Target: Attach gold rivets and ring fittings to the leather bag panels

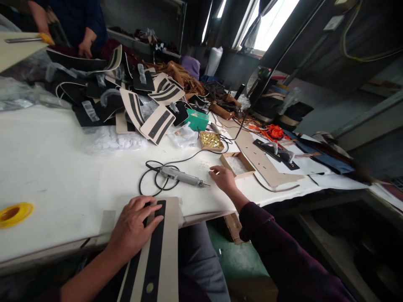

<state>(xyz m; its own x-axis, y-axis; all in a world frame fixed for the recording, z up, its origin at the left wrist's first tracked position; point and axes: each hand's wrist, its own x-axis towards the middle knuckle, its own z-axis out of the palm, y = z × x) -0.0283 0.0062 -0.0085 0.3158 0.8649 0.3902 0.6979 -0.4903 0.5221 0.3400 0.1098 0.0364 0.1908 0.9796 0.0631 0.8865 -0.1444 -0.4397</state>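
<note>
A long beige panel (171,235) with black strips juts over the table's front edge toward me. My left hand (134,226) lies on its far part, fingers spread across the strips. A small round yellowish spot (150,287) shows on the nearer end of one strip. My right hand (223,178) is low over the table, thumb and fingertips drawn close together beside small pale bits (205,164); anything between them is too small to make out. Left of it lies a grey electric screwdriver (181,175), its tip pointing at the hand and its black cord looped behind.
A shallow box (248,167) and a box of gold-coloured small parts (211,141) stand beyond my right hand. Similar beige and black panels (159,123) are heaped at the back left near a green box (197,119). Yellow tape (15,214) lies left. Another person's hand (86,45) is across the table.
</note>
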